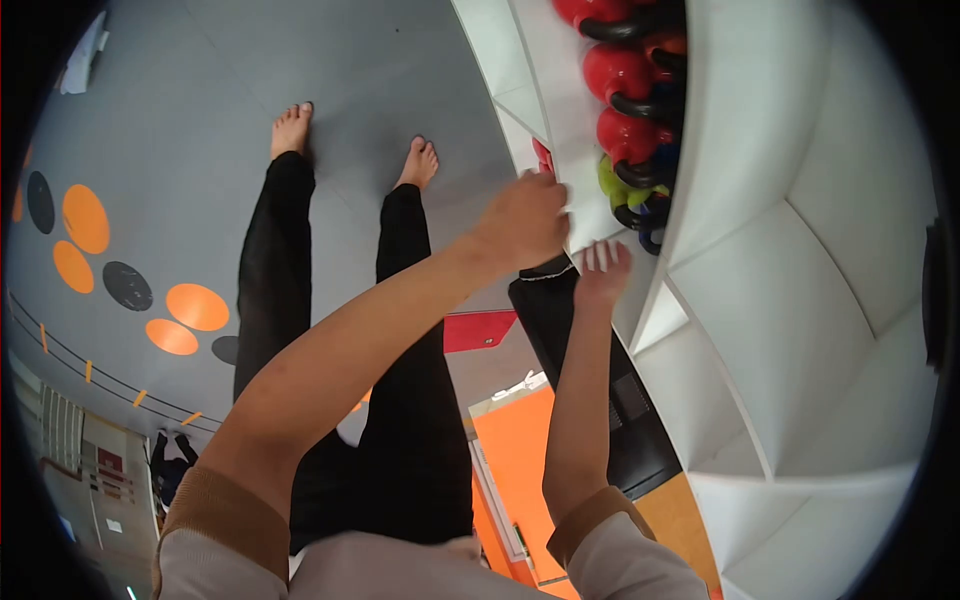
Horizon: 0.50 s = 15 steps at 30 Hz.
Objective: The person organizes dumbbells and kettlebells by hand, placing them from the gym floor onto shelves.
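My left hand (527, 222) is stretched across to the white shelf unit, fingers curled closed at the edge of its top. What lies inside the fingers, if anything, is hidden. A small red thing (542, 156) shows just beyond it. My right hand (603, 272) is a little nearer to me, blurred, its fingers apart and bent over the pale shelf surface (628, 295). I see nothing held in it. Below both hands is a long black case-like object (590, 375). Close by on the shelf are red kettlebells (627, 135) with black handles and a lime-green one (608, 182).
More white shelf compartments (760, 300) curve along the right. My bare feet (292, 130) stand on the grey floor (200, 90), marked with orange and black dots (197, 307). A red panel (480, 331) and an orange surface (515, 440) lie beyond my legs. Another person (172, 465) is far left.
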Available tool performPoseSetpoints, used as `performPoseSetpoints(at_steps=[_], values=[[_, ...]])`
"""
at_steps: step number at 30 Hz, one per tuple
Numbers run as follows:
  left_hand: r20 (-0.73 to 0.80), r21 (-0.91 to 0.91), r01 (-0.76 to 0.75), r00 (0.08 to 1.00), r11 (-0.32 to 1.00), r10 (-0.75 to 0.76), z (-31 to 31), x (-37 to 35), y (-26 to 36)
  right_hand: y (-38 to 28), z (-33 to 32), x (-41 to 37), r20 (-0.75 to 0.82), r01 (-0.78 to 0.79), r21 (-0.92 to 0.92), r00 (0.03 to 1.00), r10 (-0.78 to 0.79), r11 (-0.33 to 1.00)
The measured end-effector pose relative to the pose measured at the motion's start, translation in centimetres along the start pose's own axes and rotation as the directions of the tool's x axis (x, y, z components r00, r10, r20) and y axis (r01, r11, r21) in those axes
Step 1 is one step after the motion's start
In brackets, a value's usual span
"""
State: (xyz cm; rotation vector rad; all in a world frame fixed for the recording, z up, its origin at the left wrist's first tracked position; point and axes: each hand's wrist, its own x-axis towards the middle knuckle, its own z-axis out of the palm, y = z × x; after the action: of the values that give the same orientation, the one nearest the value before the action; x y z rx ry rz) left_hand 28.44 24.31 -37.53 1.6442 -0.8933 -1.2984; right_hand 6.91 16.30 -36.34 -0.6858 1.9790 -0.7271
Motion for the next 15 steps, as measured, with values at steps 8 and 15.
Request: performPoseSetpoints(at_steps=[8, 15], values=[[0.088, -0.144, 0.009, 0.996, 0.99, 0.004, 9.9, 15.4, 4.3, -5.4, 4.6, 9.8, 0.172, 0.273, 0.161, 0.938, -0.299, 0.949], [0.196, -0.326, 0.208, 0.969, 0.922, -0.15, 11.2, 17.8, 4.6, -6.2, 1.1, 12.7, 0.666, -0.392, 0.381, 0.744, 0.046, 0.837]])
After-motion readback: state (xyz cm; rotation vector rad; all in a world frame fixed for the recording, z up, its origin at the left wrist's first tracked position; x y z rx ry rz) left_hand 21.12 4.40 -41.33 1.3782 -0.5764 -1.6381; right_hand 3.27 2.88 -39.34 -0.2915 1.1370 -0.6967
